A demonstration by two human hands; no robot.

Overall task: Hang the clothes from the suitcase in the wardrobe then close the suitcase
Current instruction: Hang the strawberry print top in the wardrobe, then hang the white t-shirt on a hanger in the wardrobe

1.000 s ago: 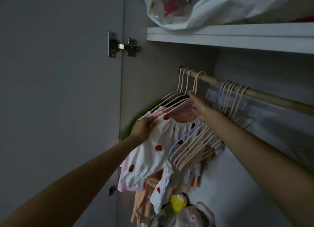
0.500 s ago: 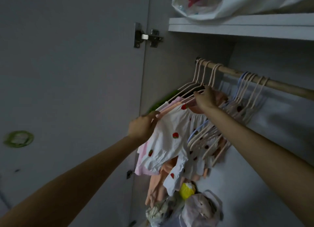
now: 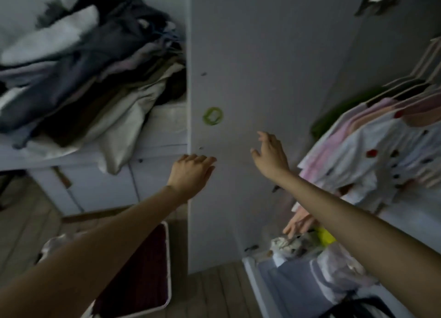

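My left hand [image 3: 191,173] hangs in front of the open wardrobe door [image 3: 262,67], fingers loosely curled and holding nothing. My right hand [image 3: 269,154] is a little higher and to the right, fingers relaxed and empty. At the right, inside the wardrobe, small clothes hang on hangers: a white dress with red strawberries [image 3: 367,155], with pink garments [image 3: 346,119] behind it. Both hands are clear of the clothes. The suitcase is not in view.
A pile of folded clothes [image 3: 78,62] lies on a white cabinet at the left. A white-framed bin with a dark red inside [image 3: 143,270] stands on the wooden floor. Bags and loose items [image 3: 310,246] lie on the wardrobe floor. A green ring [image 3: 212,115] sticks to the door.
Both hands have let go of the strawberry dress and its hanger and pulled back to the left. The view has swung left and down, away from the rail.
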